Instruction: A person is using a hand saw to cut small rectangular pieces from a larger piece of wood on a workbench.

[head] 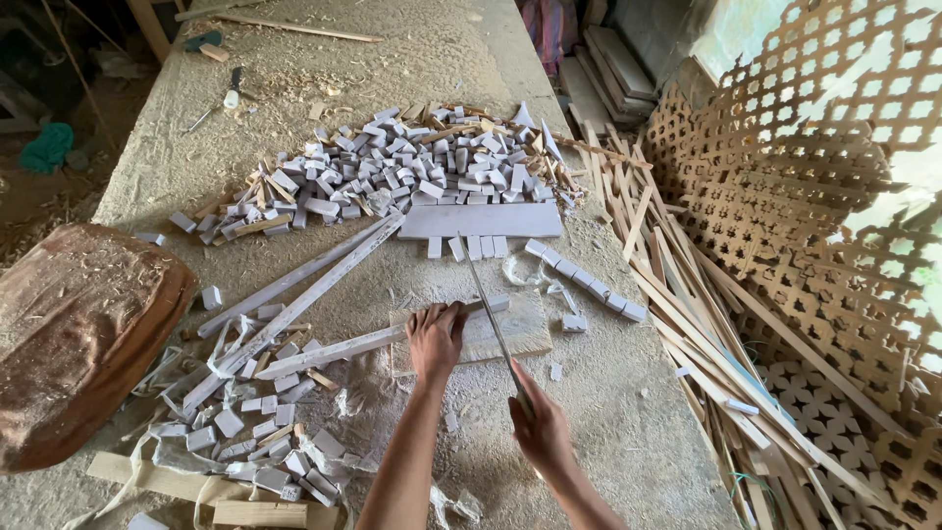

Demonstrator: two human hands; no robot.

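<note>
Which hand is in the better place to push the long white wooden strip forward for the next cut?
Left, probably. The left hand already presses on the long white wooden strip lying on the flat cutting board, while the right hand grips the thin-bladed handsaw.

Left hand (435,339) pressing white strip (339,350), right hand (539,429) gripping saw (491,314)
</note>
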